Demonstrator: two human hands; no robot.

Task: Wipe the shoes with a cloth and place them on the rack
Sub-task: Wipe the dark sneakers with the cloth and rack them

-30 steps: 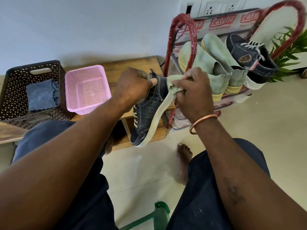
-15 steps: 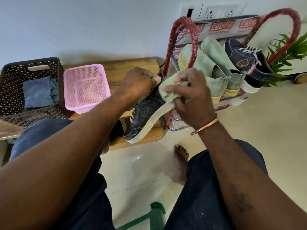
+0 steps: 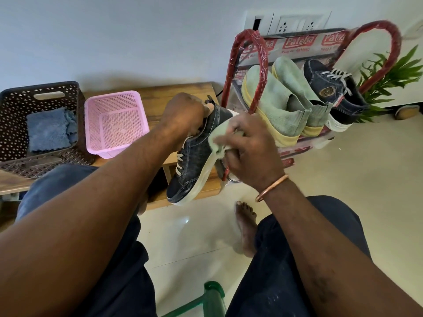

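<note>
My left hand [image 3: 183,114] grips the heel collar of a dark denim sneaker [image 3: 194,161] with a white sole, held toe-down above the floor. My right hand [image 3: 249,147] holds a pale green cloth [image 3: 217,139] and presses it against the sneaker's side near the sole. Behind them stands the shoe rack [image 3: 258,56] with red-wrapped hoops. On it sit two light green sock shoes [image 3: 274,99] and the matching dark denim sneaker [image 3: 332,88].
A low wooden bench [image 3: 160,97] carries a dark brown basket [image 3: 13,106] with a blue cloth [image 3: 49,129] inside and a pink basket [image 3: 91,124]. A green plant [image 3: 393,72] stands right of the rack. My bare foot [image 3: 246,223] rests on the tiled floor; a green chair frame [image 3: 212,296] shows below.
My right hand has slid the cloth down from the sneaker's heel along its side toward the sole. The left hand keeps its grip on the heel.
</note>
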